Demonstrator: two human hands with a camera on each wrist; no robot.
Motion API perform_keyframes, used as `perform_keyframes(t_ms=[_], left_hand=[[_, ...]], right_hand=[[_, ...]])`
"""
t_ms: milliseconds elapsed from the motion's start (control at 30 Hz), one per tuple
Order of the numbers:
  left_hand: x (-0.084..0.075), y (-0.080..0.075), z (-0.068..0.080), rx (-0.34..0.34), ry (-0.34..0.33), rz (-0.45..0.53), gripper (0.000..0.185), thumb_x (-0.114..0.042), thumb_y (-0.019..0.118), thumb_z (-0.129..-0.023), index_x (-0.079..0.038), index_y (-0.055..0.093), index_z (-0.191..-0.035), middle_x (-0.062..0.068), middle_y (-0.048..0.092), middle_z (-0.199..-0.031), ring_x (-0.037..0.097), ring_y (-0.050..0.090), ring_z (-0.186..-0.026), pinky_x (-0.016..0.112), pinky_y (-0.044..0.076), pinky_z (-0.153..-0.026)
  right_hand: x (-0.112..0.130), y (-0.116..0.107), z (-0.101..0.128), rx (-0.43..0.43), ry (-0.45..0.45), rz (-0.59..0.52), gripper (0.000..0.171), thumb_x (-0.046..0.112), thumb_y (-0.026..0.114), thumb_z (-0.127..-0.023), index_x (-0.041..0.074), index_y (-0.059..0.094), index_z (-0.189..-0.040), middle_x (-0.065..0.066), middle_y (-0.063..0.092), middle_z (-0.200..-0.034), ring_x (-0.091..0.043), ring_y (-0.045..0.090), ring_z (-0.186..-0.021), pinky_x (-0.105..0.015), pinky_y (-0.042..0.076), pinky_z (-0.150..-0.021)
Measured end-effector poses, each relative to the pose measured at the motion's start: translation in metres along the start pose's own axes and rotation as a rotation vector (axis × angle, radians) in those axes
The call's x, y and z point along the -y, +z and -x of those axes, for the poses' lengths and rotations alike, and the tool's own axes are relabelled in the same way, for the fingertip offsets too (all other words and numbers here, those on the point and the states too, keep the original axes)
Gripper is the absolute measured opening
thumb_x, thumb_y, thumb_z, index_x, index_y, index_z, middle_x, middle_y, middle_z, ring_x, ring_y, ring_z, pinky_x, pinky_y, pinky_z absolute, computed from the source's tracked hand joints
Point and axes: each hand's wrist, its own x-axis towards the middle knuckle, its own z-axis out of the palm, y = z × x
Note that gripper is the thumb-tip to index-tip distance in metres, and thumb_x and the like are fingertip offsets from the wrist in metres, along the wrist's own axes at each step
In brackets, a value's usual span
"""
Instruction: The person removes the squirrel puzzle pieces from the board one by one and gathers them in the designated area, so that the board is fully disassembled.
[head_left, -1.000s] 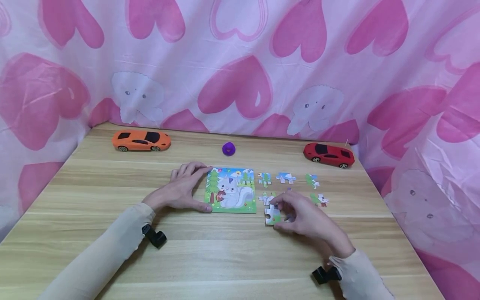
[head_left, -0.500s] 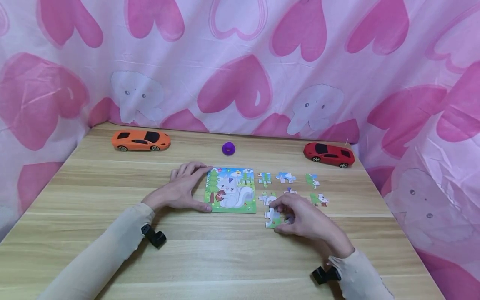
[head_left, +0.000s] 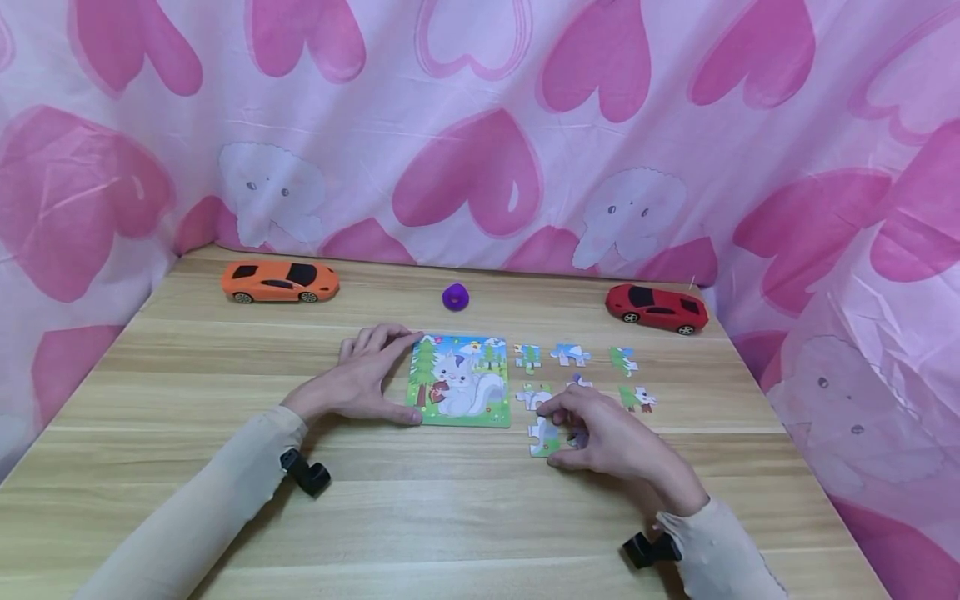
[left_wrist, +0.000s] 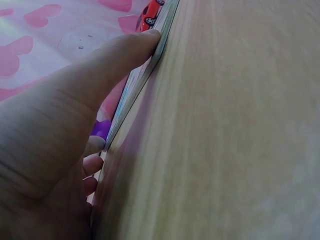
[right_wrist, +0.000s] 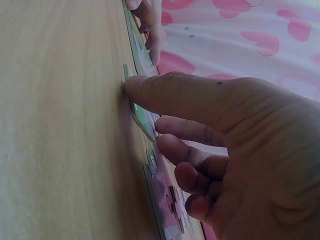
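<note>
**A:** What have I got under my left hand (head_left: 360,385) right now?

**B:** From the head view, it lies flat against the left edge of the square cardboard puzzle board with the white cat picture (head_left: 460,381). The fingers are spread along the far corner and the thumb presses the near left corner. My left wrist view shows the thumb tip on the board's thin edge, with the other fingers touching the same edge lower down.

**A:** And my right hand (head_left: 600,437)?

**B:** It sits just right of the board's near right corner, on the loose white-and-green jigsaw piece (head_left: 543,437). The thumb and forefinger pinch that piece at its edges; the remaining fingers curl loosely behind. In the right wrist view the thumb tip presses the piece's edge down at the tabletop. The piece lies on the pale wooden table (head_left: 450,517), close to the board but not in it.

**A:** What else is around?

**B:** Five more small loose jigsaw pieces (head_left: 572,355) lie in rows to the right of the board, apart from one another. Along the far edge I see an orange toy sports car (head_left: 279,282) to the left, a small purple ring-shaped object (head_left: 455,297) in the middle, and a red toy sports car (head_left: 657,308) to the right. A pink cloth printed with hearts (head_left: 480,133) hangs behind.
</note>
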Motion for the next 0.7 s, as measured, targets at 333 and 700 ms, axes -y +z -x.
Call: perform_keyframes(t_ms=[333, 700], left_hand=[[0.0010, -0.0007, 0.0011, 0.006, -0.004, 0.005, 0.134, -0.076, 0.091, -0.073, -0.016, 0.031, -0.177, 0.016, 0.030, -0.173, 0.043, 0.028, -0.153, 0.060, 0.027, -0.111], [0.0027, -0.0034, 0.0016, 0.009, -0.021, 0.052, 0.135, -0.073, 0.094, -0.072, -0.018, 0.029, -0.178, 0.016, 0.029, -0.173, 0.041, 0.027, -0.156, 0.063, 0.027, -0.117]], right_hand=[[0.0008, 0.0002, -0.0002, -0.004, -0.005, -0.021, 0.053, 0.030, 0.099, -0.086, 0.021, 0.076, -0.133, 0.007, 0.065, -0.109, -0.015, 0.060, -0.100, -0.030, 0.054, -0.086], [0.0027, -0.0015, 0.0009, -0.061, -0.011, -0.042, 0.045, 0.029, 0.093, -0.094, 0.022, 0.075, -0.135, 0.004, 0.066, -0.113, -0.018, 0.062, -0.097, -0.029, 0.055, -0.081]])
